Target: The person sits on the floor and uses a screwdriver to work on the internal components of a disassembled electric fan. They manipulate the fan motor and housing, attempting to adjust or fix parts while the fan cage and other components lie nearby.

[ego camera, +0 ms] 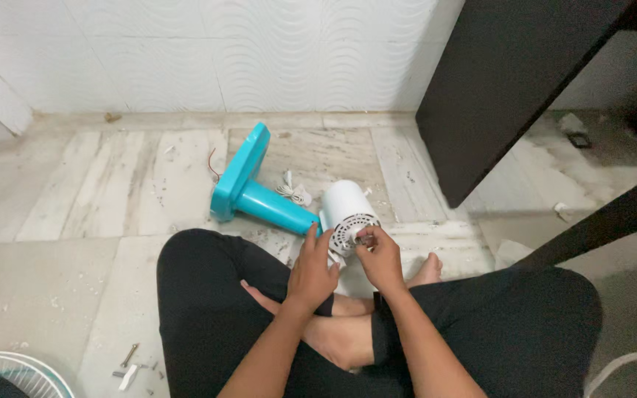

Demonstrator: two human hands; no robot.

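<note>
Motor housing (pixel 348 210), white, cylindrical, with a vented face, lies on its side on the floor (pixel 75 221) just ahead of the person's crossed legs. It is joined to a teal stand (pixel 274 205) whose flat teal base (pixel 241 169) is tipped up on edge, toward the wall. Left hand (pixel 311 273) rests against the near left edge of the housing, index finger raised along the join with the stand, remaining fingers curled; whether it actually grips anything cannot be told. Right hand (pixel 381 258) is at the vented face, thumb and fingertips pinched together on a small part (pixel 363 237) at the centre; the part is too small to identify. White cord (pixel 294 191) lies coiled on the floor beside the stand, and a thin red wire (pixel 212 163) shows near the base. Fan grille (pixel 9 372), white, sits at the lower left corner, partly out of view. Small screws and bits (pixel 130 365) lie scattered on the floor next to it. Dark furniture (pixel 510 81) stands at the upper right. Floor is dusty, with debris.
</note>
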